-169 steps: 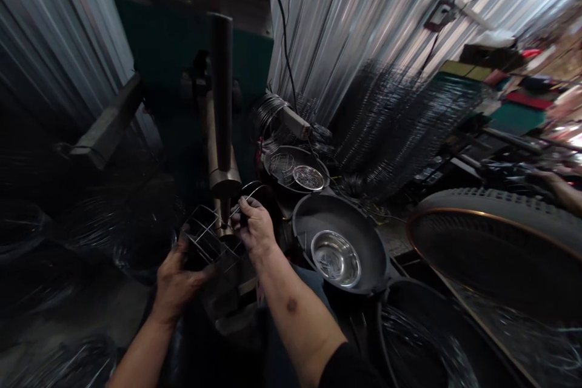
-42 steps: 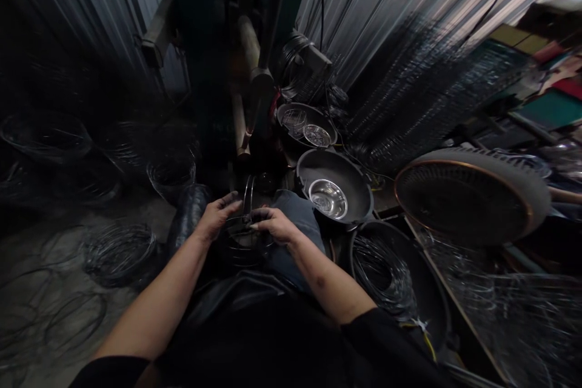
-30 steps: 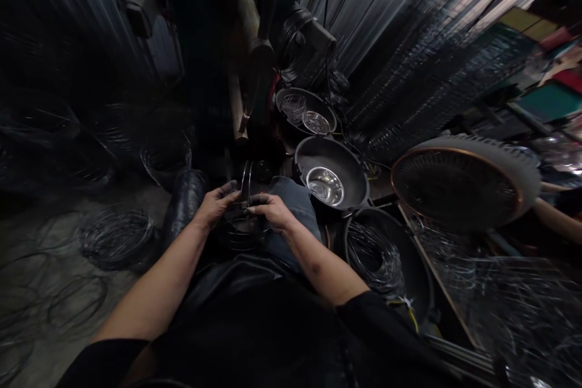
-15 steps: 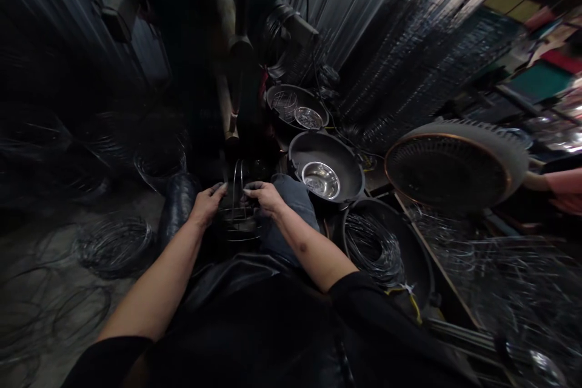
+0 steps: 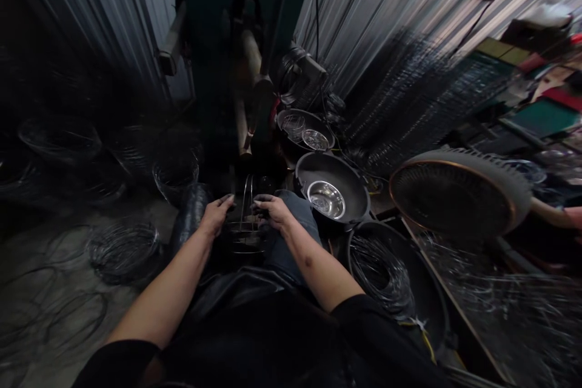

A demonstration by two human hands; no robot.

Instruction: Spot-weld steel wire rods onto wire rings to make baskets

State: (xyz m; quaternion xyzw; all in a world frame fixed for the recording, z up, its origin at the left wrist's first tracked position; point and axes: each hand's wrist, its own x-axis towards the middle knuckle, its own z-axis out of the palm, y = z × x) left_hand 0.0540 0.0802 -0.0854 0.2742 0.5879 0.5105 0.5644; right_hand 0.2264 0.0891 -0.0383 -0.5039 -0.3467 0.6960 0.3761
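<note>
Low in front of the machine, my left hand (image 5: 218, 215) is closed in a pinch beside a wire frame (image 5: 245, 227) of thin arched rods and curved lower wires. My right hand (image 5: 275, 211) is pinched closed on the frame's other side. Whatever lies between the fingertips of either hand is too thin and dark to make out. Above the frame, a metal rod with a copper-coloured tip (image 5: 246, 148) points down from the machine (image 5: 209, 73).
To the right stand a black pan (image 5: 352, 179) holding a shiny steel bowl (image 5: 326, 200), another pan (image 5: 431, 291) with a wire coil (image 5: 382, 273), and a round fan (image 5: 454, 194). Wire coils (image 5: 122, 251) lie on the left floor. Another person's arm (image 5: 550, 212) shows far right.
The view has shifted, so the surroundings sit lower and slightly farther right. Both hands stay pinched on either side of the wire frame.
</note>
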